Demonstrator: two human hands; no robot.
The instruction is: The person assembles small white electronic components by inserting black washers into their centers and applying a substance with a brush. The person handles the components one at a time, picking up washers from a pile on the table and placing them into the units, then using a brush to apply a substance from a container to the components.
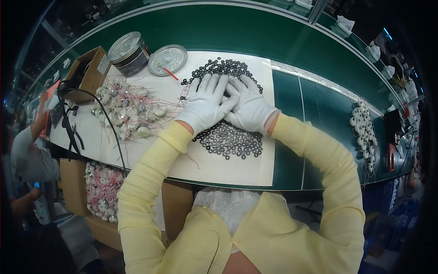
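Note:
Both hands wear white gloves and lie flat, side by side, over a spread of small dark rings (228, 140) on a white sheet. My left hand (205, 104) has its fingers stretched forward, and its thumb overlaps my right hand (252, 108). The right fingers also point forward, slightly apart. Rings nearer me look grey on top, while the far ones (223, 67) look black. Rings beneath the palms are hidden. No object shows in either hand.
Left of the rings lies a tangle of white parts with red wires (132, 109). Behind it stand an opened tin (130, 55), its lid (168, 60) and a cardboard box (91, 73). Pliers (78, 137) lie at left. White parts (363, 132) sit far right. Another person (34, 146) is at left.

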